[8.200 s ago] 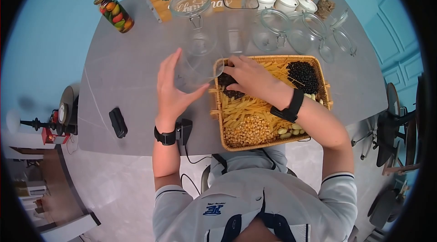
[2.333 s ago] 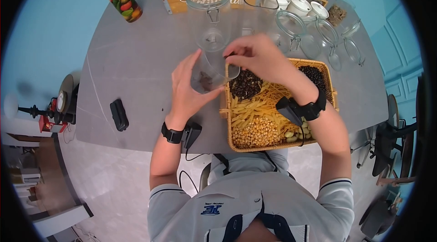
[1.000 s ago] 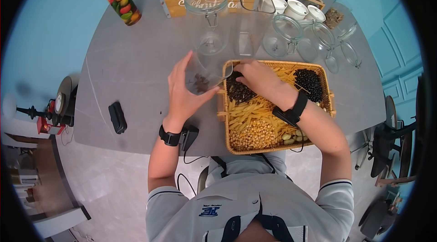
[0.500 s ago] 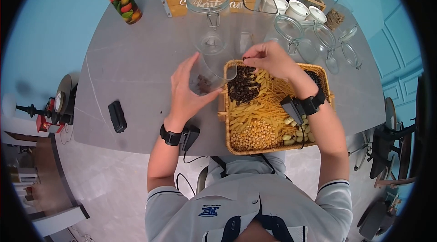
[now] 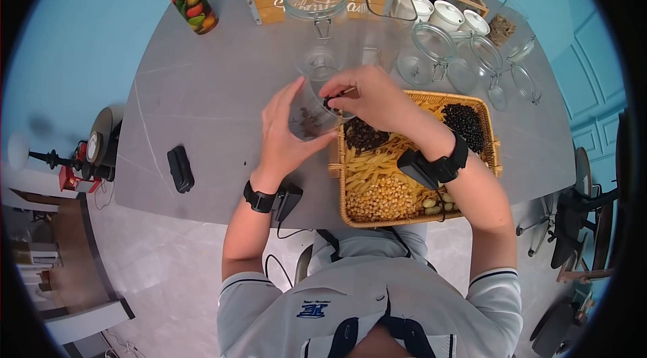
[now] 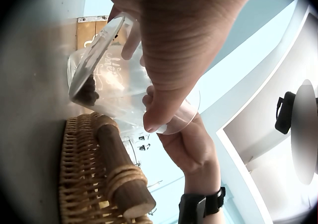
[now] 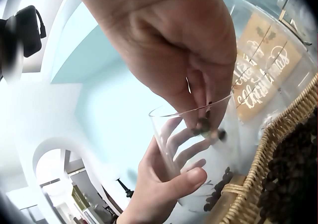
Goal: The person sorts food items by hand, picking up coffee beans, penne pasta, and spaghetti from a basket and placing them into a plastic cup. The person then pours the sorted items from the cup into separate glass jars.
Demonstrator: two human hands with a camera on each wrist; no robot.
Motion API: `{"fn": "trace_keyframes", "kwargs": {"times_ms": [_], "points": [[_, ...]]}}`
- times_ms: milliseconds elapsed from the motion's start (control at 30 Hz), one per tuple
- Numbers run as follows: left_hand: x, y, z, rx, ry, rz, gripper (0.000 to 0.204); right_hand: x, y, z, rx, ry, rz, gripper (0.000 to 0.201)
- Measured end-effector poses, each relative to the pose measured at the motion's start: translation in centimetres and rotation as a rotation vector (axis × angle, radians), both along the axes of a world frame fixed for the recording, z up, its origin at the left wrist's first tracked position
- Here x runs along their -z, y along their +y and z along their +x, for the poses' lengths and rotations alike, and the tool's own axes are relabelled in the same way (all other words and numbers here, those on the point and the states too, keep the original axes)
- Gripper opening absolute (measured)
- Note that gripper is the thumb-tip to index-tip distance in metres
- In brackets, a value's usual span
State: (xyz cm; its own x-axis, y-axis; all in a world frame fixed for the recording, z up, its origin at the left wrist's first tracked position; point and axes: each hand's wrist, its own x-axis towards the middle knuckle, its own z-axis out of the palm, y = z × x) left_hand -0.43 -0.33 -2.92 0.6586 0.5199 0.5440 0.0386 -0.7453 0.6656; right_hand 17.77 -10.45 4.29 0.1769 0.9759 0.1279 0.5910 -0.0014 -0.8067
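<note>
So the clear cup (image 6: 117,80) is tilted just beside the basket (image 5: 377,222), and the left hand (image 5: 286,125) has it, fingers spread wide around one side, thumb on the other. The right hand (image 5: 371,99) is at the cup's mouth, fingers pinched nearly together on a few dark beans (image 7: 203,127). Spills are my main worry: if that pinch loosens while it's off-centre over the rim, some could bounce onto the desk (image 5: 202,102) (there's a dark speck on it, can't tell if it's a bean). The walls look slick, so a loose left grip could let the cup slide. Can't tell if its base is resting on anything either. Tip the mouth lower and the beans at the bottom (image 7: 218,189) might roll out.
</note>
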Motion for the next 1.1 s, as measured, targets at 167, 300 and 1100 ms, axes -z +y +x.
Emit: {"fn": "trace_keyframes", "kwargs": {"times_ms": [167, 300, 1100], "points": [[-0.2, 0.0, 0.1, -0.019, -0.001, 0.052, 0.096, -0.1, 0.0, 0.2, -0.062, 0.086, 0.027, 0.017], [-0.3, 0.0, 0.0, -0.022, 0.000, 0.044, 0.096, -0.3, 0.0, 0.8, -0.073, 0.247, 0.036, 0.017], [-0.1, 0.2, 0.0, -0.072, -0.033, 0.014, 0.101, 4.9, -4.9, 1.2, -0.058, -0.487, -0.074, 0.028]]}}
